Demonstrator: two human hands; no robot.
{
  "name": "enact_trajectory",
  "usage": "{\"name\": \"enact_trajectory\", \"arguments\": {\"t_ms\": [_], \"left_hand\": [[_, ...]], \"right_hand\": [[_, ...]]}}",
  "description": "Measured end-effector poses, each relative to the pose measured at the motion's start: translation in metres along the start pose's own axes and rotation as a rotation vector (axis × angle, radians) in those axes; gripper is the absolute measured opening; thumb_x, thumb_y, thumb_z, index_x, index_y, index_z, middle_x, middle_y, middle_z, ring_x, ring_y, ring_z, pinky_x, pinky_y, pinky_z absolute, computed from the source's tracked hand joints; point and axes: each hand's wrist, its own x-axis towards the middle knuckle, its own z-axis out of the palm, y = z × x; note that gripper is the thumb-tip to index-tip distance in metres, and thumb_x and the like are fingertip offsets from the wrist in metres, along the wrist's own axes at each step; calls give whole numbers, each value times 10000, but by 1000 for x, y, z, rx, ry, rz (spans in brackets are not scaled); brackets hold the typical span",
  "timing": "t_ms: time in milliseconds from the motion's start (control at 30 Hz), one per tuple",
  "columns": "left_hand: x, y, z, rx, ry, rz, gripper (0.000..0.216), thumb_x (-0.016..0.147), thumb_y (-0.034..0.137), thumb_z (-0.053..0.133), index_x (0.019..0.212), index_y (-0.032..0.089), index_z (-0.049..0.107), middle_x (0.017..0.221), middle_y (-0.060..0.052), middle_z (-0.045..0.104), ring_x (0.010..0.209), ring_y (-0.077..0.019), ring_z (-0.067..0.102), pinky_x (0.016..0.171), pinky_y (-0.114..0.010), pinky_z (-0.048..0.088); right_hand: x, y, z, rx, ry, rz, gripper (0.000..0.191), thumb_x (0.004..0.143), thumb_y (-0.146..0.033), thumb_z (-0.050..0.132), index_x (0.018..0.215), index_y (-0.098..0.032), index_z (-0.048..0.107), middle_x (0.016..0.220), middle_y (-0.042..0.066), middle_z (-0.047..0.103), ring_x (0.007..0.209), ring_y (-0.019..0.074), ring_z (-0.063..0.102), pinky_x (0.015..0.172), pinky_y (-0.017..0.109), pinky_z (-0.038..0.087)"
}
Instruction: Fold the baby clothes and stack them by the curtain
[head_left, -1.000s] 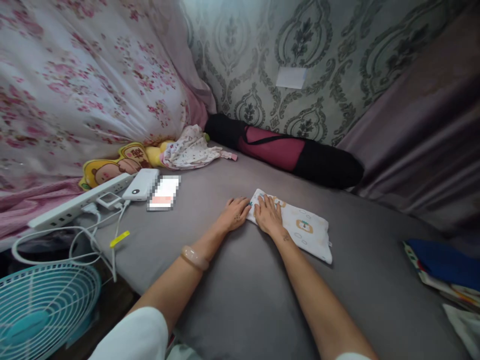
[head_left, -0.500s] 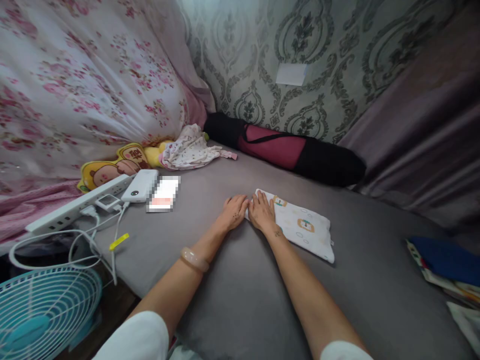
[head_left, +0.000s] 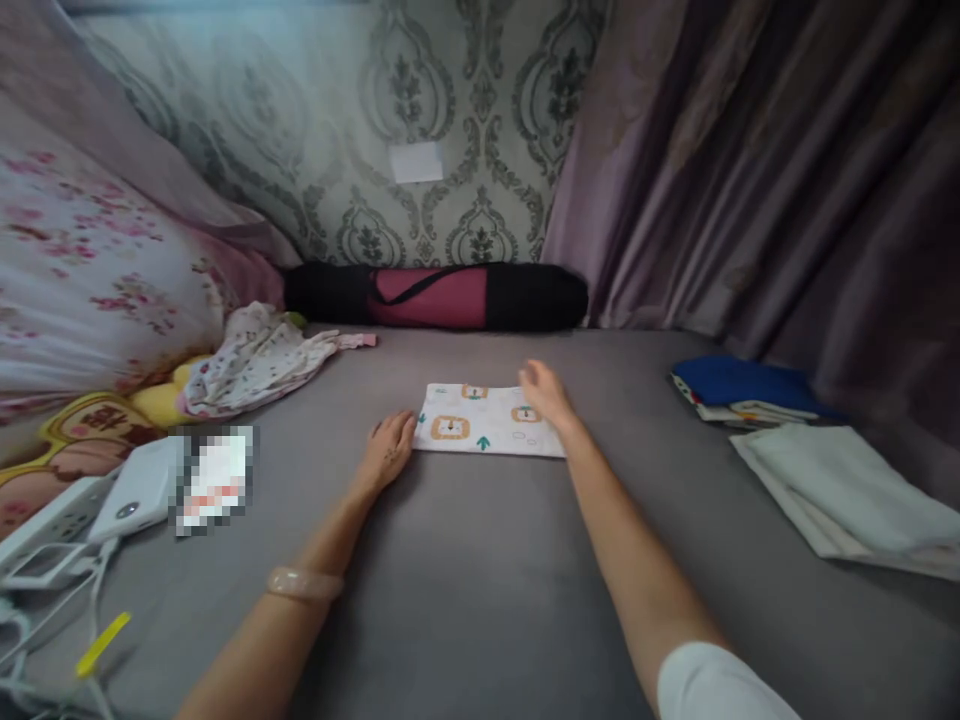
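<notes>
A folded white cloth (head_left: 491,425) with lion faces and green leaf prints lies flat on the grey bed sheet (head_left: 465,560). My left hand (head_left: 390,445) rests at its left edge, palm down with the fingers stretched forward. A pale bracelet (head_left: 304,583) circles my left wrist. Over the cloth's right end is my right hand (head_left: 546,395), its fingers a little bent and reaching past the far right corner. It covers part of that edge, and neither hand grips the cloth.
Right of me lie folded blue fabric (head_left: 742,388) and folded pale fabric (head_left: 847,490). A black and maroon long bag (head_left: 431,297) lines the wall. On the left are a crumpled printed garment (head_left: 262,365), a white power bank (head_left: 142,490), a power strip (head_left: 45,525) and cables.
The view has turned right. My hands were close together at the cloth's left end; now they are apart, one at each end. The cloth now lies squarer to me with different prints showing.
</notes>
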Motion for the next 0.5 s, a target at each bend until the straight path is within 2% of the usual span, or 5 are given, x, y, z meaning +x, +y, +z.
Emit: {"name": "enact_trajectory", "arguments": {"t_ms": [33, 100, 200, 367, 500], "left_hand": [[2, 2, -2, 10, -20, -8, 436, 981, 380, 243, 1237, 184, 537, 1315, -123, 588, 1252, -231, 507, 1077, -445, 344], [6, 10, -4, 31, -50, -41, 432, 972, 403, 281, 1239, 167, 526, 1290, -150, 598, 1211, -250, 538, 1030, -443, 392], [15, 32, -5, 71, -42, -47, 429, 962, 420, 331, 1264, 161, 494, 1268, -167, 604, 1189, -265, 550, 1022, -468, 385], [30, 83, 10, 58, -61, 126, 387, 962, 321, 354, 1318, 195, 439, 1374, -144, 526, 1275, -252, 480, 1079, -491, 318], [40, 112, 25, 37, -113, 166, 399, 941, 205, 353, 1332, 187, 431, 1446, -134, 454, 1332, -242, 414, 1101, -489, 298]], "right_hand": [[0, 16, -13, -18, 10, 134, 423, 989, -305, 355, 1353, -148, 504, 1336, 111, 570, 1213, 178, 529, 997, 263, 404], [-2, 44, -30, -34, -7, 255, 368, 976, -336, 435, 1269, -153, 562, 1267, 130, 590, 1136, 224, 569, 940, 344, 461], [-5, 69, -34, -39, -70, 379, 336, 925, -362, 561, 1202, -171, 573, 1208, 94, 587, 1022, 214, 603, 855, 412, 520], [-5, 76, -24, -50, -149, 487, 366, 938, -394, 479, 924, -100, 697, 806, 148, 710, 749, 213, 685, 653, 301, 513], [-11, 74, -22, -90, -123, 444, 375, 897, -406, 526, 1047, -108, 696, 978, 203, 712, 929, 253, 681, 733, 307, 491]]}}
